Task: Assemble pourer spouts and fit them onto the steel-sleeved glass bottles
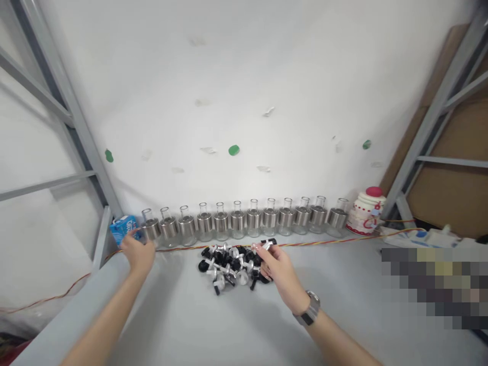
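My left hand [138, 251] is at the leftmost glass bottle [151, 230] of a row, its fingers curled about the lower left side. The hand hides the bottle's base. Each bottle has a clear neck and a brushed-metal sleeve, and all stand upright. Between the thumb and fingers of my right hand [277, 269] is a bottle pourer [269, 243] with a silver and black top. It is held just over the right side of a pile of black and silver pourers [229, 267]. A grey wristwatch [310, 308] is on my right wrist.
A blue carton [125, 227] stands left of the bottles, a white and red jar [366, 212] at the right end. A twisted red-yellow wire [328, 242] runs along the grey table [198, 330]. Metal frame posts rise at both sides before a white wall [244, 91].
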### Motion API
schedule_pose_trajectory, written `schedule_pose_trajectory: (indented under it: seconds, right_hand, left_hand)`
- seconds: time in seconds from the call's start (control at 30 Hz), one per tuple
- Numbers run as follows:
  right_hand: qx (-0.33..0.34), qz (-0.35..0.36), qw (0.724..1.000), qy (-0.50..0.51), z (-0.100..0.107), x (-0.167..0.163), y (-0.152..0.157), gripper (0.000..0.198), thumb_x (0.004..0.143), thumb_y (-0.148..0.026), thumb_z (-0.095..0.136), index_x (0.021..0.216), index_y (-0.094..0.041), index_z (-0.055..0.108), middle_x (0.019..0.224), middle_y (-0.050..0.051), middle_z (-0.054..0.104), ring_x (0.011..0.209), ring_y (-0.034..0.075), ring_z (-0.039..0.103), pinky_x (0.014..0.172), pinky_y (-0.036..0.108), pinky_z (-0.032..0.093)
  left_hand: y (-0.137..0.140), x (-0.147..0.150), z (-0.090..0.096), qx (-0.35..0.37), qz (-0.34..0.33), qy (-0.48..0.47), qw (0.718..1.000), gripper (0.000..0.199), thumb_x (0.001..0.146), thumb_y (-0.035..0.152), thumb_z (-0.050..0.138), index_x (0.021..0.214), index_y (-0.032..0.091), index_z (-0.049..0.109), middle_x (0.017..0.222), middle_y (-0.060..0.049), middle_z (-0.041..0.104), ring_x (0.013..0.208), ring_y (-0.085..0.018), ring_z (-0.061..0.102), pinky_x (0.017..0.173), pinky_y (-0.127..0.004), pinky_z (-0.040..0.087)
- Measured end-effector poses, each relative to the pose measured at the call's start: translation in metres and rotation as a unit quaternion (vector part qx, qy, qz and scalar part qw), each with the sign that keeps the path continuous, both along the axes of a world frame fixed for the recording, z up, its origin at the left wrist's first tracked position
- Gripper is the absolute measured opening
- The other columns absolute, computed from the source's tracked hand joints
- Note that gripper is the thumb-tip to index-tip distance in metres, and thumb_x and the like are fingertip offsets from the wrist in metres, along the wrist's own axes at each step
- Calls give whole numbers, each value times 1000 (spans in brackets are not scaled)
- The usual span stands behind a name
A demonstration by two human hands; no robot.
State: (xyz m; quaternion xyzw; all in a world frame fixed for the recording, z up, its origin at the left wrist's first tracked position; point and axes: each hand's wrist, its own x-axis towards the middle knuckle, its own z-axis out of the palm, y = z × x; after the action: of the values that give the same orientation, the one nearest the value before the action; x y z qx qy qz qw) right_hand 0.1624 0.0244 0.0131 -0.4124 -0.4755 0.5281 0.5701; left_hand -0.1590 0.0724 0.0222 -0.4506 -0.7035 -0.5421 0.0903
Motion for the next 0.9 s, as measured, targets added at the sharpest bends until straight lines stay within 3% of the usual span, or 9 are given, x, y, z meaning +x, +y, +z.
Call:
schedule_pose_trajectory:
  seconds: [0.07,0.2,0.27,0.33,0.43,0.53,0.63,0.73,0.9]
  right_hand:
    - [27,-26,997,-64,-2,-2,-1,31,67,-43,61,79,-16,52,56,-6,43,41,5,31,39,19,26]
    - [102,-60,973,-196,-8,-5,-4,26,62,-36,65,71,-17,50,58,-5,47,53,9,40,50,21,32]
    - [97,-20,975,-201,-8,-6,-6,24,61,-34,66,70,-17,50,58,-5,47,52,9,40,49,21,31]
    - [44,56,988,-134,-6,-6,-7,23,64,-35,62,71,-17,50,54,-6,45,45,7,37,44,20,29]
    - [-48,150,987,21,2,-8,-8,25,72,-40,52,82,-17,48,44,-10,36,34,5,25,37,19,23]
    - [-65,156,981,96,5,-11,-11,30,74,-42,50,92,-19,44,41,-11,35,32,4,24,35,18,22]
    - [-66,130,986,80,0,-18,-15,39,70,-48,55,95,-21,42,42,-11,36,33,5,29,34,16,21]
    - [-67,147,986,44,-9,-24,-17,44,66,-53,58,94,-22,42,42,-11,37,33,4,31,33,15,22]
    - [-64,158,985,-13,-17,-24,-13,43,70,-61,47,66,-19,41,35,-10,36,28,4,29,30,16,20]
  left_hand:
    - [-7,24,2,27,-33,-19,999,33,69,6,40,101,12,35,111,-12,38,112,-29,30,93,-50,24]
    - [-28,97,9,-17,-257,-17,966,21,72,13,44,93,17,47,89,-3,54,84,-17,54,74,-31,45]
    - [-45,133,11,-69,-371,-5,926,15,73,23,51,87,19,53,83,-2,58,74,-15,56,65,-26,46]
    - [-63,158,9,-146,-508,-17,849,19,81,30,42,94,19,52,90,-4,58,78,-15,55,65,-25,44]
    - [-80,171,-1,-145,-482,-4,864,21,85,35,36,89,19,48,81,-2,57,72,-14,53,64,-25,41]
    - [-84,167,-11,-164,-450,72,875,22,84,39,37,83,19,45,72,-1,54,63,-14,51,59,-25,39]
    - [-82,163,-19,-178,-444,207,853,25,81,43,41,85,19,46,77,-3,57,65,-17,53,57,-26,39]
    - [-81,162,-24,-172,-415,280,848,22,84,38,36,89,19,45,77,-5,59,65,-18,56,54,-26,38]
    - [-81,160,-24,-142,-381,339,848,19,88,28,26,86,19,42,74,-4,58,65,-18,56,54,-27,39]
